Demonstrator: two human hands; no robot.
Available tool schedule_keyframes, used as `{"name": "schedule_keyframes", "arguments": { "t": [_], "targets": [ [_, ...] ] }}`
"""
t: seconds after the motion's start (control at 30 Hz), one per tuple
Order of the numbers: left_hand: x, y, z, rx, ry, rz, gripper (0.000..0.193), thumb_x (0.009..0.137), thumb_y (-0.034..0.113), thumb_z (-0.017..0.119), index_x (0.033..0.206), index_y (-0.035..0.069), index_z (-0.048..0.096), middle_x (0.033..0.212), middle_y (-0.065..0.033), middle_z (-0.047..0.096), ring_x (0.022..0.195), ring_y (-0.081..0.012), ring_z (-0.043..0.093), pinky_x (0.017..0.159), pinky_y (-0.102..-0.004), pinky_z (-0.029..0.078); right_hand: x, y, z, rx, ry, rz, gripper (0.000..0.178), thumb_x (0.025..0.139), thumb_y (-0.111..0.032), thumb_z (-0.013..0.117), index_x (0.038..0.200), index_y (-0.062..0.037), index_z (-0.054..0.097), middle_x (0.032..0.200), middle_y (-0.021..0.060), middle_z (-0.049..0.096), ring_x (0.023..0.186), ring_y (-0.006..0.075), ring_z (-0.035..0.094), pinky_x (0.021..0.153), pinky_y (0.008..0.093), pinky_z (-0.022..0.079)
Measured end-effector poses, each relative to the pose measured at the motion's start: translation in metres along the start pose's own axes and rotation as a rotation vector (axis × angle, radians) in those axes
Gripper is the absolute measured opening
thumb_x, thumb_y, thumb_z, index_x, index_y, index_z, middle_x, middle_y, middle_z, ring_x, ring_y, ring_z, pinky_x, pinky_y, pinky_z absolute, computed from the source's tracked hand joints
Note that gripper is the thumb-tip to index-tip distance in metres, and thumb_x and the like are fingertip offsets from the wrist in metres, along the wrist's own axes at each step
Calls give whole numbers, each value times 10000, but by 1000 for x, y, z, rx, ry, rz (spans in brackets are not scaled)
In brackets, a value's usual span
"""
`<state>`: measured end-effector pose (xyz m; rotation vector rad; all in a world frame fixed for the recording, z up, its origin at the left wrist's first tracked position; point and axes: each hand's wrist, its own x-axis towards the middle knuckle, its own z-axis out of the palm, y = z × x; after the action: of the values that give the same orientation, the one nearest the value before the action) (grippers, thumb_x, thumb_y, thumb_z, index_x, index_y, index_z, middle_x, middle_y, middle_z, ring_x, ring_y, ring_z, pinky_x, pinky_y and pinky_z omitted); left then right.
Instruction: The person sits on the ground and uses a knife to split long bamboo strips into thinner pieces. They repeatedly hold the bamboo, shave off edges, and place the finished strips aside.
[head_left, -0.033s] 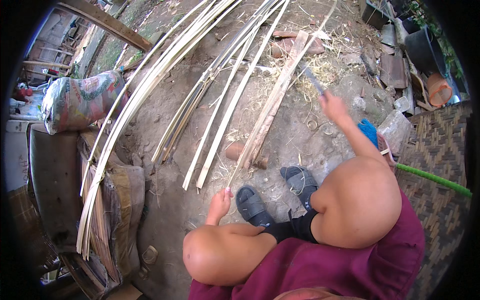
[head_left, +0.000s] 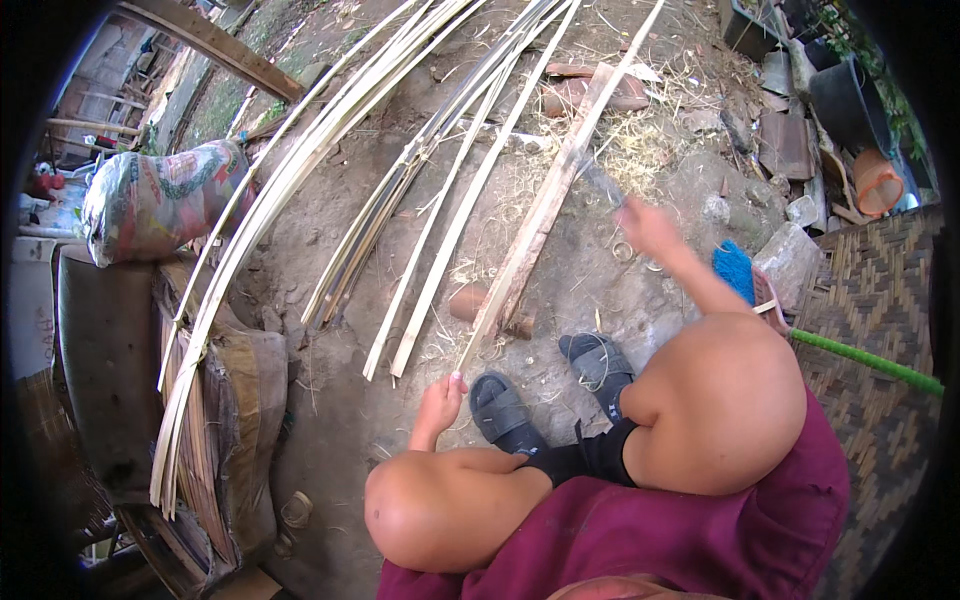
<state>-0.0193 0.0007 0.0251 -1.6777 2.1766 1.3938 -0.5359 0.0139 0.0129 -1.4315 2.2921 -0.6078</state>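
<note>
My left hand [head_left: 438, 408] is closed around the near end of a long pale bamboo strip [head_left: 627, 62], just left of my sandalled feet. The strip slants away to the upper right, along a worn wooden plank [head_left: 524, 270]. In my right hand [head_left: 650, 230], which is somewhat blurred, is the handle of a knife [head_left: 603, 184]. The blade points up and left, its tip at or close to the strip; whether they touch I cannot tell. A reddish-brown block [head_left: 467, 301] lies under the near end of the plank.
Bundled bamboo strips [head_left: 300, 165] arc along the left, beside darker strips [head_left: 372, 232] on the dirt. Shavings [head_left: 640, 150] litter the far ground. A stuffed sack [head_left: 165, 200] sits left. To the right are a blue-bristled broom [head_left: 733, 268], woven matting [head_left: 870, 300] and a black bucket [head_left: 850, 105].
My right hand and the knife have moved left and slightly nearer to me. The bamboo strip now shows a broader face over the plank. My left hand has barely shifted.
</note>
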Motion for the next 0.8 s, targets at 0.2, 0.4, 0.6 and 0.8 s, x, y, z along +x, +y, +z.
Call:
{"name": "schedule_keyframes", "arguments": {
  "t": [0.2,0.4,0.6,0.8],
  "targets": [
    [-26,-13,-20,80,80,-59,500,1051,373,395,816,22,664,665,-179,618,670,-349,634,673,-449,495,-89,-134,69,-40,-536,-567,372,982,-374,542,1284,-157,565,945,211,677,801,380,683,745,504,546],
    [6,-10,-19,-422,-284,-254,499,1056,412,426,874,6,651,631,-57,598,551,-133,561,501,-298,444,18,-28,2,-46,-90,98,384,975,-402,555,1209,-104,616,857,196,691,776,390,679,722,493,547],
    [-17,-10,-27,-529,-202,-248,521,1036,467,468,847,7,626,580,-4,517,472,-89,435,432,-263,348,-80,-86,88,10,-379,-493,410,957,-397,578,1258,-120,597,990,199,693,897,394,681,793,478,556],
    [-13,4,-3,-562,-127,-340,506,1041,434,474,801,19,636,545,-2,508,444,-79,437,424,-265,342,-66,-70,54,96,-317,-361,472,950,-417,593,1316,-121,564,1054,184,694,916,376,692,830,450,563]
  ]
}}
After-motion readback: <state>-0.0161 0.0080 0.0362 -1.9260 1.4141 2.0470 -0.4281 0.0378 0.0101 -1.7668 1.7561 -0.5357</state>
